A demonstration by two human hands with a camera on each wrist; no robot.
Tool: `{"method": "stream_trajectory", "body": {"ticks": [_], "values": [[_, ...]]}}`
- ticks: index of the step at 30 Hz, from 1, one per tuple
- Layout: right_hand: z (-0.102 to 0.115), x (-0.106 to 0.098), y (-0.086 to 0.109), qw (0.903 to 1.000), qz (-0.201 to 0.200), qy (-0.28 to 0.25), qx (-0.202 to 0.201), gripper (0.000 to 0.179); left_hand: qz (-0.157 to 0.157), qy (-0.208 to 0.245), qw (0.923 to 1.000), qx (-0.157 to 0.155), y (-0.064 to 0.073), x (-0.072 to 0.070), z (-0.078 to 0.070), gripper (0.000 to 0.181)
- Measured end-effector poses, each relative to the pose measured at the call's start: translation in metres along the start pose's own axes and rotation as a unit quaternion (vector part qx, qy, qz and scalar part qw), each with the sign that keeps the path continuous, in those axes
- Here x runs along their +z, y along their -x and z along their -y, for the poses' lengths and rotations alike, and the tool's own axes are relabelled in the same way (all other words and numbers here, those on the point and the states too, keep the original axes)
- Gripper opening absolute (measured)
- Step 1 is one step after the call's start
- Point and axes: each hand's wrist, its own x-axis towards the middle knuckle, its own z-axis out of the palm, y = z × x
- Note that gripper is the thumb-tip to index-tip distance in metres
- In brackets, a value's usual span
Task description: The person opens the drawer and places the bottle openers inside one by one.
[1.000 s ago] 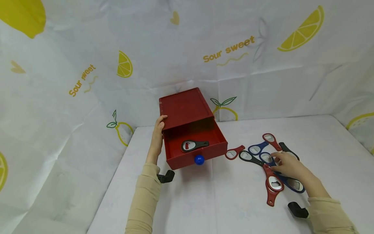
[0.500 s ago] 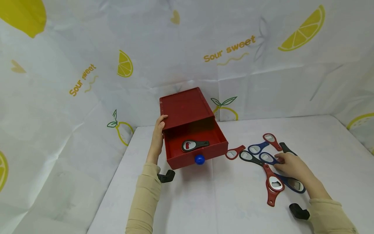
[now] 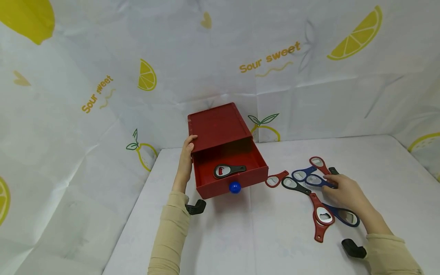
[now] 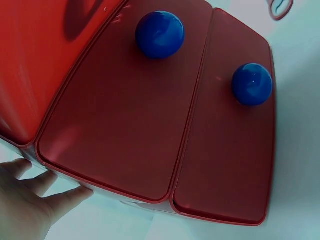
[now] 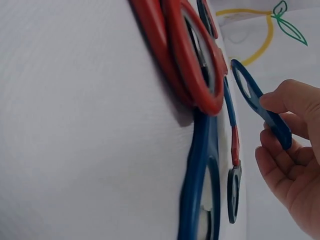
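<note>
My left hand (image 3: 185, 162) rests against the left side of a red drawer cabinet (image 3: 218, 128), fingertips at its top edge. In the left wrist view its fingers lie fairly straight along the cabinet's side, beside two closed drawers with blue knobs (image 4: 160, 35). The top drawer (image 3: 252, 177) is pulled out, and a black bottle opener (image 3: 237, 169) lies inside. On the right, my right hand (image 3: 348, 194) pinches a blue bottle opener (image 5: 272, 122) by its handle between thumb and fingers. The right wrist view shows this opener tilted, its ring end pointing away from the hand.
Around my right hand lie several bottle openers: a red one (image 3: 283, 174) by the drawer, a black one (image 3: 302, 189), overlapping red ones (image 3: 317, 214) and a blue one (image 3: 335, 212). A black handle (image 3: 332, 171) shows behind the hand. A lemon-print sheet (image 3: 220, 57) hangs behind.
My right hand has drawn slightly back to the right, and the blue bottle opener has turned with its handle now between the fingers. The left hand and cabinet have not moved.
</note>
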Motion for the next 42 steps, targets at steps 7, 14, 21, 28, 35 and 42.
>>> {"method": "stream_trajectory", "body": {"ticks": [7, 14, 21, 28, 35, 42], "values": [[0.014, -0.010, 0.003, 0.9980, -0.057, -0.026, -0.004, 0.039, 0.001, -0.001, 1.0000, -0.003, 0.000, 0.000, 0.000, 0.046], [0.030, -0.024, 0.005, 0.9940, -0.087, -0.065, -0.015, 0.040, 0.000, 0.002, 1.0000, -0.005, 0.001, 0.000, -0.001, 0.046], [0.049, -0.040, 0.004, 0.9904, -0.100, -0.093, -0.023, 0.041, -0.001, 0.005, 1.0000, -0.003, 0.001, 0.001, -0.002, 0.046], [0.069, -0.058, -0.002, 0.9857, -0.103, -0.128, -0.038, 0.041, 0.000, 0.007, 1.0000, -0.002, 0.001, 0.001, -0.001, 0.045], [0.093, -0.069, -0.008, 0.9802, -0.114, -0.152, -0.055, 0.039, 0.006, 0.002, 1.0000, 0.001, 0.001, 0.001, 0.001, 0.045], [0.116, -0.071, -0.019, 0.9693, -0.115, -0.189, -0.108, 0.035, 0.006, 0.011, 0.9999, 0.002, 0.001, 0.001, 0.001, 0.045]]}}
